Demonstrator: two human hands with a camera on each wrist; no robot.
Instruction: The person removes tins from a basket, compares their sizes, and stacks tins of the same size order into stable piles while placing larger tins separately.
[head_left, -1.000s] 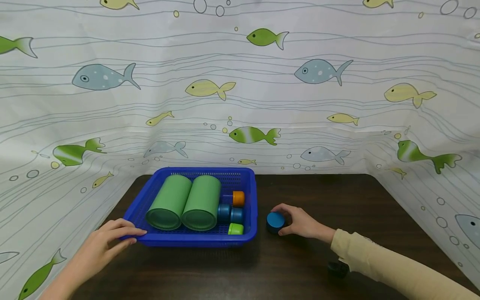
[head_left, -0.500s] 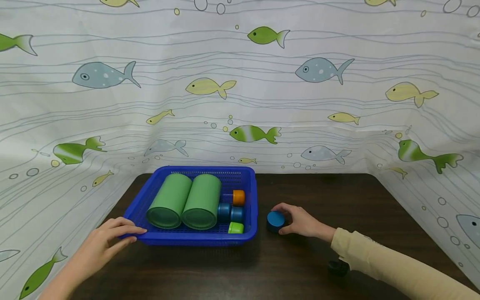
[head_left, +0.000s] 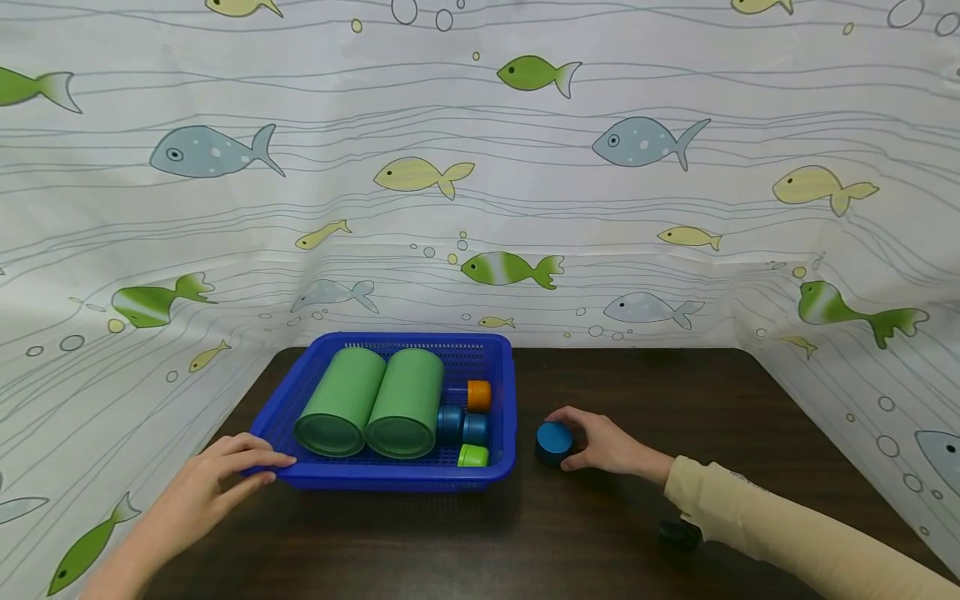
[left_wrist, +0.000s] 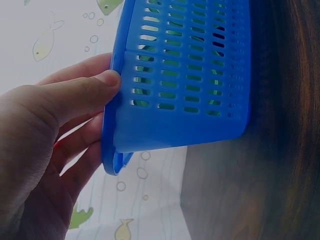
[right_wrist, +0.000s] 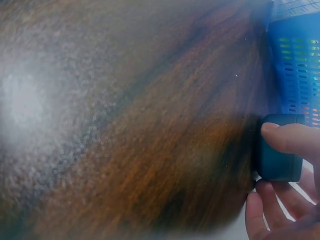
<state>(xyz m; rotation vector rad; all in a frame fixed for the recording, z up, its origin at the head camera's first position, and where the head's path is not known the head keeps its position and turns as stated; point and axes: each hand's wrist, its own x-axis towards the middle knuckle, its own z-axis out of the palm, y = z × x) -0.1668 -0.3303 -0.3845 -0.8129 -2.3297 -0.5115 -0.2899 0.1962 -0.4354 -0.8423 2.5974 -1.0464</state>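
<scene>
My left hand (head_left: 198, 492) grips the near left corner of a blue plastic basket (head_left: 397, 473), thumb on the outer side of its rim and fingers over it. In the left wrist view the thumb (left_wrist: 107, 82) presses the basket's slotted wall (left_wrist: 175, 122) at the rim. To the right of the basket, my right hand (head_left: 607, 443) holds a small round blue container (head_left: 554, 442) between thumb and fingers. That container stands on the dark table, apart from the basket; the right wrist view shows its side (right_wrist: 282, 162).
Inside the basket lie two large green cylinders (head_left: 345, 392), side by side. Next to them are an orange small container (head_left: 478, 395), two dark blue ones (head_left: 450, 423) and a lime green one (head_left: 472, 456). A fish-patterned sheet (head_left: 480, 192) surrounds the dark wooden table (head_left: 637, 383).
</scene>
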